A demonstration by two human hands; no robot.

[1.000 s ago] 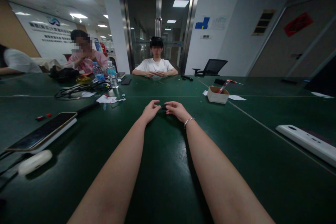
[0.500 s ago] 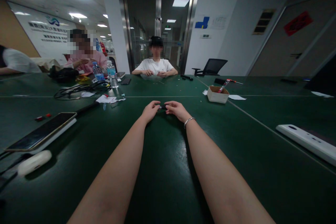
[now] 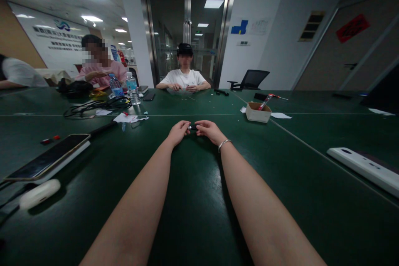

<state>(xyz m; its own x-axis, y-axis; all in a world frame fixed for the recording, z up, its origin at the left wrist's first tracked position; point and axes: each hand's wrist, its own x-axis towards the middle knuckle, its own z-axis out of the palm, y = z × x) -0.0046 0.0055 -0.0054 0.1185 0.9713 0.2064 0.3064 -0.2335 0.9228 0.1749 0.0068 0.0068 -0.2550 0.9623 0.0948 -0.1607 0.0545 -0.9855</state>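
Between my two hands is a small black object with a shiny silver end (image 3: 193, 126), too small to name for certain. My left hand (image 3: 180, 132) pinches its silver end between thumb and fingers. From the other side, my right hand (image 3: 211, 130) grips the black part; a silver bracelet circles that wrist. Both hands are just above or on the green table (image 3: 196, 199), arms stretched forward. My fingers hide part of the object.
A small box (image 3: 258, 115) holding a red-and-clear item stands right of my hands. Left are a phone (image 3: 50, 156), a white rounded device (image 3: 40, 193), paper scraps (image 3: 127, 118), cables (image 3: 93, 107) and bottles (image 3: 133, 88). A white device (image 3: 364, 170) lies far right. People sit across.
My hands stay in nearly the same place. A little more of the silver end shows between the fingertips now.
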